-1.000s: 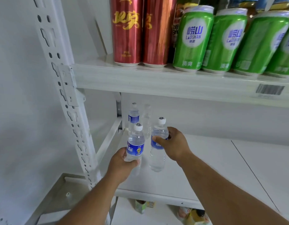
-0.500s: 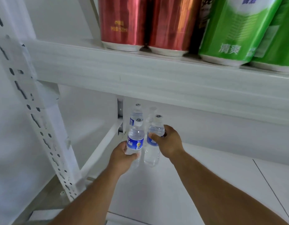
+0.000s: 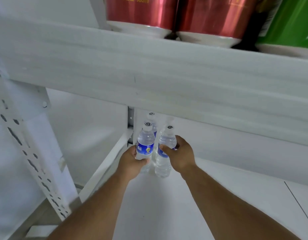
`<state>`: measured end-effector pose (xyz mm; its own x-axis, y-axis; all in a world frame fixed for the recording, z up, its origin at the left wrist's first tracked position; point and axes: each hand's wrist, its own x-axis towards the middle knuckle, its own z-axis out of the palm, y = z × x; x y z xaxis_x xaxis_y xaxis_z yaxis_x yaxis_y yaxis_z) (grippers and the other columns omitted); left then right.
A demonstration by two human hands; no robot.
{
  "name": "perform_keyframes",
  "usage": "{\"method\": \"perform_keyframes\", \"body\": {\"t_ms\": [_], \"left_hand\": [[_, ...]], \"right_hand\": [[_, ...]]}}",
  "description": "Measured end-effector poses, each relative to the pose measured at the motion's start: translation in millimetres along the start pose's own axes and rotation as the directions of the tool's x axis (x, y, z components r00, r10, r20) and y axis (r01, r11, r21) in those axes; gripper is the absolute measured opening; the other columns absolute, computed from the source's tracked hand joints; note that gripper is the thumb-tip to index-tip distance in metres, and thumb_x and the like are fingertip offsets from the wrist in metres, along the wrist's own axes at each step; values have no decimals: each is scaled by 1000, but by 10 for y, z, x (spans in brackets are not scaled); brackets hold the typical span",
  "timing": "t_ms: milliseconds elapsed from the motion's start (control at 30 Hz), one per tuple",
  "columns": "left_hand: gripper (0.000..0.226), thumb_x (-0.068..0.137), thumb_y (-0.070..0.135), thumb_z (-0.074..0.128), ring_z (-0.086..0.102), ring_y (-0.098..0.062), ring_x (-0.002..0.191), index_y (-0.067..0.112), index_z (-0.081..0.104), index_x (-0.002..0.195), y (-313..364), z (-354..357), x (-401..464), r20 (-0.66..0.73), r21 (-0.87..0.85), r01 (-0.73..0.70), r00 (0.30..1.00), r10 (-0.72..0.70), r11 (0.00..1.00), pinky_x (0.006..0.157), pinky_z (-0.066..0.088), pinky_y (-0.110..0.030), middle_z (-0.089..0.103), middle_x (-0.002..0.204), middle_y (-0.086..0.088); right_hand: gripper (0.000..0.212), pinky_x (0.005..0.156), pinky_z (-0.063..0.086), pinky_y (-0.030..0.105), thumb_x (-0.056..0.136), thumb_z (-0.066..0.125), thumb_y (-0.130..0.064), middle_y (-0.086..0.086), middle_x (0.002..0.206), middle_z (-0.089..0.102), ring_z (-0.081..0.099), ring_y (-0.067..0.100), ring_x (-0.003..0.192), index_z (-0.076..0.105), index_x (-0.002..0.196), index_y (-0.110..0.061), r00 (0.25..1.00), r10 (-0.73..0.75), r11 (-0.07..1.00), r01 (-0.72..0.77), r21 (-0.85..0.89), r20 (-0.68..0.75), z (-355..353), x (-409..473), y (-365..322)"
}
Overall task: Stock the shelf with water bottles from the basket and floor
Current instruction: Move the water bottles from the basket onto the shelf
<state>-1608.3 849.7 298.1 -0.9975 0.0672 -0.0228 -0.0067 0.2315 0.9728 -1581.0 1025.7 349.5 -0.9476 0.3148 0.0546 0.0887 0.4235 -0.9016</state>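
Clear plastic, blue labels: two water bottles are being carried in at the centre of the frame, both upright. The left hand (image 3: pixel 130 163) is wrapping its fingers around the left bottle (image 3: pixel 145 146) at and below the label. The right hand (image 3: pixel 181 155) is gripping the right bottle (image 3: pixel 164 153) across its label, thumb showing on the front. The two bottles are sitting just beside each other, apart by a narrow gap.

Both are hanging low over the white shelf (image 3: pixel 167 213); whether their bases are touching it is hard to tell.

Directly behind, towards the back corner near the grey bracket (image 3: pixel 130 125), one more bottle (image 3: pixel 152 122) is already standing, with what looks like another faint one just right of it, too blurred to confirm.

Progress, as a judgement: a back row is started, this pair is forming the next row, not yet let go. Most of the shelf to the right is showing bare white surface, so plenty of stocking seems left. Basket and floor stock are not appearing in view.

Along the upper edge, red cans (image 3: pixel 175 14) and a green can (image 3: pixel 291 19) are standing on the upper shelf (image 3: pixel 149 70).
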Motion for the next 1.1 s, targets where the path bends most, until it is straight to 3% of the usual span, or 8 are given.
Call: {"method": "perform_keyframes", "body": {"t_ms": [200, 433, 533, 700, 800, 900, 967, 1100], "left_hand": [[39, 74, 13, 82, 66, -3, 92, 39, 63, 96, -5, -7, 94, 8, 31, -18, 1000, 17, 999, 69, 46, -15, 71, 98, 14], [44, 78, 7, 77, 58, 7, 89, 32, 58, 108, -6, 5, 75, 39, 43, -12, 999, 10, 999, 67, 40, -8, 62, 98, 26], [46, 81, 7, 76, 54, 12, 90, 32, 56, 115, -19, 11, 61, 34, 56, 2, 999, -4, 998, 74, 40, -12, 58, 100, 29], [68, 81, 8, 75, 49, -10, 129, 25, 48, 140, -1, -11, 12, 73, 83, 29, 997, -35, 996, 98, 38, -24, 55, 136, 12], [77, 83, 13, 73, 47, -11, 127, 28, 34, 148, 65, -45, -107, 87, 177, 49, 994, -65, 983, 96, 37, -24, 48, 137, 13], [64, 84, 20, 70, 56, -12, 115, 28, 41, 141, 106, -87, -297, 88, 273, 58, 992, -85, 960, 93, 45, -27, 54, 130, 14], [63, 86, 24, 64, 55, -18, 123, 25, 39, 144, 137, -125, -484, 126, 366, 68, 985, -122, 928, 101, 47, -31, 53, 140, 4], [81, 92, 38, 58, 28, -20, 147, 23, 12, 157, 209, -238, -865, 236, 607, -14, 958, -163, 795, 116, 32, -33, 19, 163, 2]], "right_hand": [[36, 80, 53, 28, 81, 78, -39, -11, 99, 70, 65, 10, 89, 64, 112, -29, 1000, 6, 1000, -6, -27, -26, 53, 40, 2], [37, 74, 43, 20, 81, 80, -33, -18, 95, 64, 59, -1, 84, 57, 110, -33, 999, 26, 1000, -26, -2, -28, 71, -45, -43], [42, 68, 42, 17, 80, 80, -32, -20, 95, 62, 58, -2, 84, 55, 114, -34, 999, 41, 999, -41, 0, -21, 65, -95, -50], [44, 70, 44, 19, 80, 80, -31, -12, 103, 66, 63, 10, 90, 57, 117, -26, 996, 90, 995, -90, -32, -6, 62, -167, -1], [46, 75, 47, 22, 84, 77, -30, -4, 120, 66, 63, 17, 102, 55, 123, -21, 991, 130, 988, -128, -83, 15, 42, -239, -13], [71, 86, 42, 25, 90, 72, -31, 3, 147, 50, 53, 24, 130, 36, 150, -15, 981, 191, 972, -183, -146, 42, -9, -392, -79], [76, 90, 42, 26, 93, 67, -34, 5, 153, 43, 48, 24, 135, 27, 155, -13, 974, 217, 955, -199, -222, 61, -46, -542, -124], [65, 94, 42, 27, 97, 58, -37, 6, 149, 48, 51, 25, 130, 33, 151, -12, 969, 226, 920, -179, -348, 99, -82, -958, -240]]}}
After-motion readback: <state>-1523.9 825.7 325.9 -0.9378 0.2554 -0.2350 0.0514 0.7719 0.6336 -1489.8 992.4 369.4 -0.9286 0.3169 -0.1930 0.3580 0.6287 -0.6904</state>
